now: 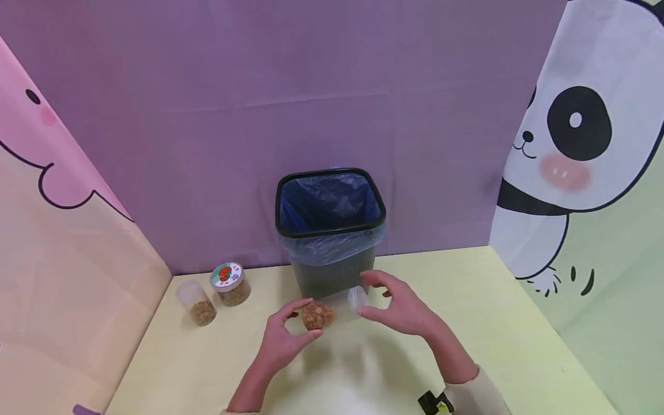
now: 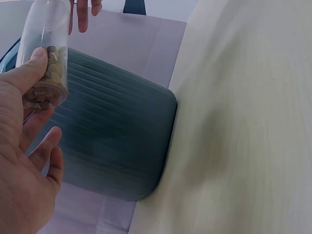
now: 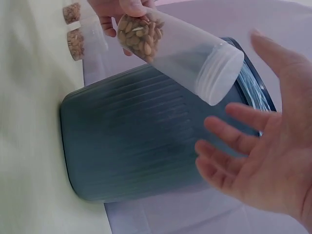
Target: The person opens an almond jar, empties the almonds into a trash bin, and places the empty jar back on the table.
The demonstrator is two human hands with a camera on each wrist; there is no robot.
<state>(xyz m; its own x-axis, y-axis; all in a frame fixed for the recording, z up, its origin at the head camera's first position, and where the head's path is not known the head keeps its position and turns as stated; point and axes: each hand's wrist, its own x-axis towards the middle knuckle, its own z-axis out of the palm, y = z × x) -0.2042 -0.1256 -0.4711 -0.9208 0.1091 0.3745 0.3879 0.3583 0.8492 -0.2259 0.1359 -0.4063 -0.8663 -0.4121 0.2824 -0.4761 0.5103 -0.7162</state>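
My left hand (image 1: pixel 282 340) pinches the bottom end of a clear plastic jar (image 3: pixel 183 48) between thumb and fingers. Brown nuts (image 3: pixel 140 36), which look like almonds, fill that end. The jar is tilted above the table, and its white ribbed lid (image 3: pixel 222 73) is on, pointing to the right. Around the lid end, my right hand (image 1: pixel 399 305) is spread with thumb and fingers apart; in the right wrist view its fingers (image 3: pixel 236 134) stand off from the lid. From the left wrist view, the jar (image 2: pixel 46 29) shows upside up with nuts at its base.
Behind the jar stands a dark grey bin (image 1: pixel 332 276) with a black rim and a blue liner bag. At the table's back left are a tilted-looking clear jar (image 1: pixel 196 302) and a short jar (image 1: pixel 230 283) with a printed lid, both holding brown pieces. Purple cloth (image 1: pixel 218 144) hangs behind.
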